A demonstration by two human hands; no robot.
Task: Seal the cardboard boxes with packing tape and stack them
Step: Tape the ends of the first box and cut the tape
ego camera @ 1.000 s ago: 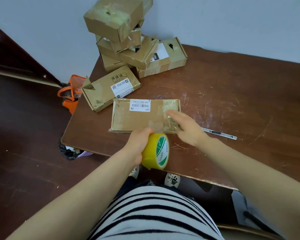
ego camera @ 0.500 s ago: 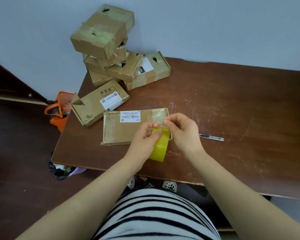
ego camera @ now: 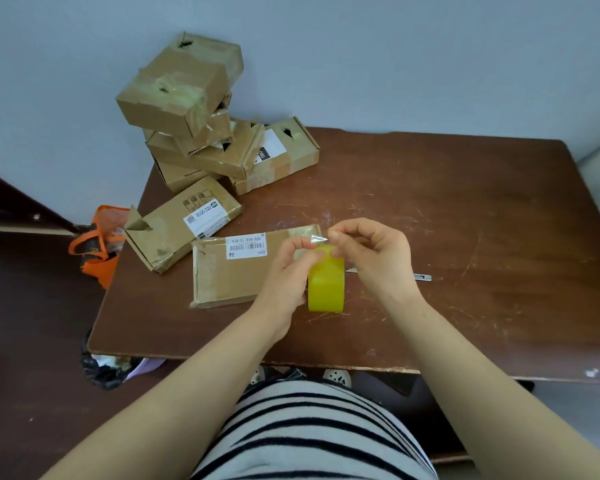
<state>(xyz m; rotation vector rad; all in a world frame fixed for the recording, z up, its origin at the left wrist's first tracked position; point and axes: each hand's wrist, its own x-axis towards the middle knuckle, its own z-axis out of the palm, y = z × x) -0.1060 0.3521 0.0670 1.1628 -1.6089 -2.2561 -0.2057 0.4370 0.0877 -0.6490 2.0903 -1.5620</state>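
Sealing under way: fingers of the left hand (ego camera: 286, 275) curl round the yellow tape roll (ego camera: 326, 289) and those of the right hand (ego camera: 371, 261) pinch its peeled end (ego camera: 317, 239), with a flat box (ego camera: 236, 275), seemingly part-taped, just left of them. Taped boxes (ego camera: 184, 98) are piled well beyond the fingers; the flat box and a raised-flap box (ego camera: 187, 230) beyond it apparently remain to seal and stack.

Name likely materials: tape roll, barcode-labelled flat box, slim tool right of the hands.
Tape roll: plastic film, glossy yellowish; peeled end looks clear. Flat box: matte brown cardboard, shiny tape patches. Slim tool: probably metal, silvery sheen; too small to confirm.
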